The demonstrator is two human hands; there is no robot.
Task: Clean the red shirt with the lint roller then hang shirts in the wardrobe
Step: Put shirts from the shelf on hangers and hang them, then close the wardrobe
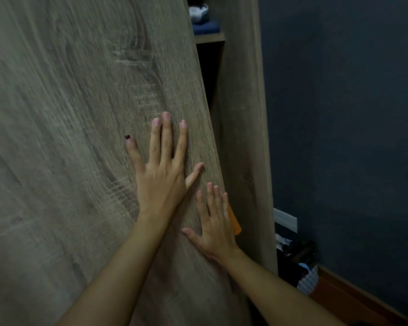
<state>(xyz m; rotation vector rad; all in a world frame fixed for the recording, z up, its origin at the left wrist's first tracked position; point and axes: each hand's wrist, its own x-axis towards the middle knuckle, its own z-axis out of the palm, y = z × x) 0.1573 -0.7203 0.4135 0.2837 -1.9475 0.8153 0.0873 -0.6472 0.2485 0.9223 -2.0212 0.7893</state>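
Dark blue wall [339, 114] beside the wardrobe, both palms flat on its door.

Left hand [161, 177] and right hand [216, 231] press the stiff, heavy wardrobe door [80, 114], fingers spread, holding nothing; I'd push near its free edge. No red shirt shows; something orange [234, 221] peeks from the gap.

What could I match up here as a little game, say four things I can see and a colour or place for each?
Things:
1. wardrobe door
2. left hand
3. folded clothes
4. wall

Descriptions:
A. dark blue-grey, to the right of the wardrobe
B. grey-brown wood grain, with both hands flat on it
C. on a shelf seen through the gap at the top
D. pressed flat on the door, above and left of the right hand

Pairs: 1-B, 2-D, 3-C, 4-A
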